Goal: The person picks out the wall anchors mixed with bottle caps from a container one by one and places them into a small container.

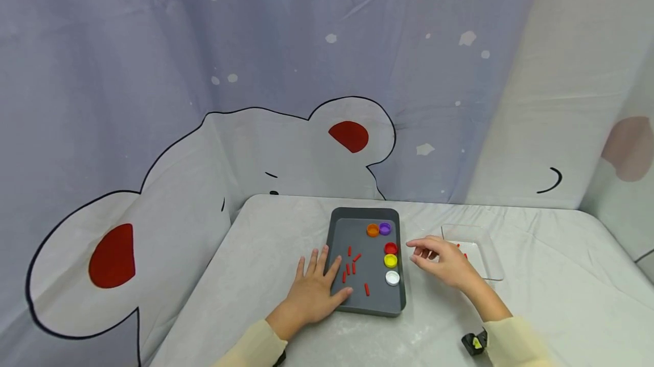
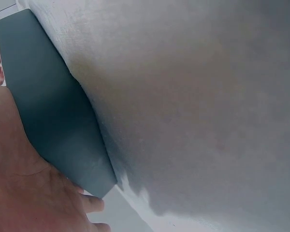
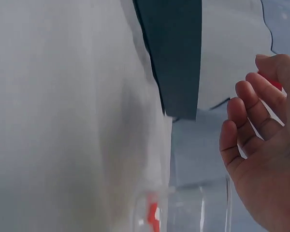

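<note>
My left hand (image 1: 313,292) lies with fingers spread over the left edge of a dark grey tray (image 1: 339,307), its thumb reaching onto the tray floor. Several short red sticks (image 1: 367,289) are scattered on the tray. Along its right side stand small round cups or caps: orange (image 1: 373,230), purple (image 1: 385,229), red (image 1: 390,248), yellow (image 1: 390,261) and white (image 1: 392,278). My right hand (image 1: 443,260) hovers between the tray and a clear plastic box (image 1: 494,265), fingers loosely bent. No object is clearly visible in it; a red patch (image 3: 270,79) shows behind its thumb.
A few red pieces (image 1: 465,255) lie in the clear box, partly hidden by the right hand. White cloth (image 1: 286,225) covers the table. Behind it hangs a printed curtain (image 1: 286,43). A small black device (image 1: 474,343) sits by the right wrist.
</note>
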`<state>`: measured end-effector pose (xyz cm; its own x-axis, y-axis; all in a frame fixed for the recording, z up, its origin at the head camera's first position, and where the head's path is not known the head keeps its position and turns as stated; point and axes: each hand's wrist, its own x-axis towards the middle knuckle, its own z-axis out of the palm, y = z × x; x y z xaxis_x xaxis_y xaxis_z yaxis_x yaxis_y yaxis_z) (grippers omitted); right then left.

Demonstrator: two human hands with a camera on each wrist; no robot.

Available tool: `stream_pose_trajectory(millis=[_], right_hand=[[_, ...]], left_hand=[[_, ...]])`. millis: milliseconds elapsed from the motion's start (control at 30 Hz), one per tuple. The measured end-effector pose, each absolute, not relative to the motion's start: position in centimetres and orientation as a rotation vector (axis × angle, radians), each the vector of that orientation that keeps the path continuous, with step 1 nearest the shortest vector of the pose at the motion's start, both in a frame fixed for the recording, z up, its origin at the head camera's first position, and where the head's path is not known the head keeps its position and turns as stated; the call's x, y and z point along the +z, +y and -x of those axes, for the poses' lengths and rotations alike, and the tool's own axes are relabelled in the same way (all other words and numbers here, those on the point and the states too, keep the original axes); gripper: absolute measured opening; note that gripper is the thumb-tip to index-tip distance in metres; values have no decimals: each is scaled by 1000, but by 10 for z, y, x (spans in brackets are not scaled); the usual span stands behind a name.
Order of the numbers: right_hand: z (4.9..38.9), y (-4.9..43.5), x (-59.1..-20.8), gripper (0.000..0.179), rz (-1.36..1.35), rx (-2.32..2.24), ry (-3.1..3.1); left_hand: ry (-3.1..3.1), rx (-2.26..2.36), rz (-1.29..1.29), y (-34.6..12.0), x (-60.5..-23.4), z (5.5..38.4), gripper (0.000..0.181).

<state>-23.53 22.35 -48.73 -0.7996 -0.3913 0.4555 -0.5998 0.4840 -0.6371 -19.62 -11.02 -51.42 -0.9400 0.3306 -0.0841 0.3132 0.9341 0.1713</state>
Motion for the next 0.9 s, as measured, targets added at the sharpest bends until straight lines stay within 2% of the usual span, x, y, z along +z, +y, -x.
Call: stream_pose_trajectory(millis=[900], right_hand=[[212,160,-502,25,-1093,1241,-2487]], left_hand=[[3007,208,-506,-110,-514,196,85]])
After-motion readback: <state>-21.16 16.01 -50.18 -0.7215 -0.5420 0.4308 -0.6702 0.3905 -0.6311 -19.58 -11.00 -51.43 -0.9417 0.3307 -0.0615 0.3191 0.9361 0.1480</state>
